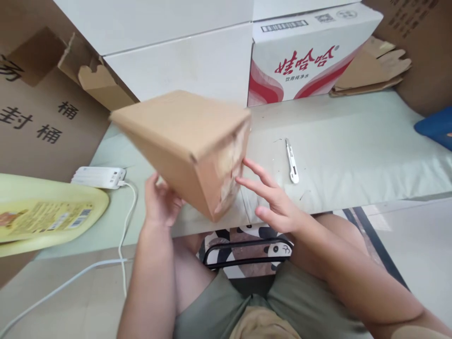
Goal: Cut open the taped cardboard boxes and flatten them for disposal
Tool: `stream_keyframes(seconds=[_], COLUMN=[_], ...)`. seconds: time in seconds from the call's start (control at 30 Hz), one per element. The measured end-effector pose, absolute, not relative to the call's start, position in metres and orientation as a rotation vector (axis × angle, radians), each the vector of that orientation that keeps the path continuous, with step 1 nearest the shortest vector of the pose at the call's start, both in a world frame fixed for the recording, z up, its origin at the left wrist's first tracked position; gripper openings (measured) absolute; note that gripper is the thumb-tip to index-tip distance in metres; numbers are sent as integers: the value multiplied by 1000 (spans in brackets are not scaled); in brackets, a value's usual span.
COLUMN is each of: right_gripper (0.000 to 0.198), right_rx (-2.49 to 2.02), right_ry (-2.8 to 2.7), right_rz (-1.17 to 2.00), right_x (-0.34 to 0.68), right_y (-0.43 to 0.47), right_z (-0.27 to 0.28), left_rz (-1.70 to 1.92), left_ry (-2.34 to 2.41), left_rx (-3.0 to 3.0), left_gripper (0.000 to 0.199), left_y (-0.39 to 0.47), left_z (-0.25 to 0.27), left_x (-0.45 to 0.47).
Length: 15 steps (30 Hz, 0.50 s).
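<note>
A brown cardboard box [165,136], slightly blurred, is tilted above the pale green surface, its right end face torn and rough with clear tape. At the box's lower left edge, my left hand [160,201] is closed against it, with some fingers hidden behind the cardboard. My right hand [273,200] has its fingers apart, and the fingertips reach the taped end of the box. To the right of that hand, a white utility knife [291,162] lies on the surface.
Behind stand white cartons [180,70] and a white-and-red water carton [300,66]. A white power bank [99,177] with a cable [129,212] and a yellow package [52,212] lie at left. Large brown boxes [45,103] flank the surface [339,155]. Something blue [436,128] sits at far right.
</note>
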State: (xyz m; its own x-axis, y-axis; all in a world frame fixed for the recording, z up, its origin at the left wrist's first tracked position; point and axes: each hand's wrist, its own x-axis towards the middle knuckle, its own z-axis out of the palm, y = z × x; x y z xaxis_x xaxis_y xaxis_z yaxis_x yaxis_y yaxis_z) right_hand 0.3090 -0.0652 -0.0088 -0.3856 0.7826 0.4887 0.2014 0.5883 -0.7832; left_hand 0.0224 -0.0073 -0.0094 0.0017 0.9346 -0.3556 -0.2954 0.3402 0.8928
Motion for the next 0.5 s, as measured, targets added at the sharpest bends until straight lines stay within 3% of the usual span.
stream_keyframes(seconds=[0.27, 0.33, 0.4, 0.5], right_gripper=[39, 33, 30, 32], right_rx=[-968, -1019, -1012, -953], right_ry=[-1724, -1743, -1794, -1850], right_rz=[680, 696, 722, 771], right_x=[321, 321, 319, 315], right_y=[-73, -74, -75, -76], right_z=[1, 0, -1, -2], left_rz=[243, 439, 1010, 1633], left_ry=[1277, 1466, 1571, 1323], left_rx=[1076, 1262, 1421, 1778], left_gripper=[59, 55, 58, 58], left_y=[-27, -24, -20, -19], left_z=[-13, -18, -23, -27], left_x=[47, 46, 45, 48])
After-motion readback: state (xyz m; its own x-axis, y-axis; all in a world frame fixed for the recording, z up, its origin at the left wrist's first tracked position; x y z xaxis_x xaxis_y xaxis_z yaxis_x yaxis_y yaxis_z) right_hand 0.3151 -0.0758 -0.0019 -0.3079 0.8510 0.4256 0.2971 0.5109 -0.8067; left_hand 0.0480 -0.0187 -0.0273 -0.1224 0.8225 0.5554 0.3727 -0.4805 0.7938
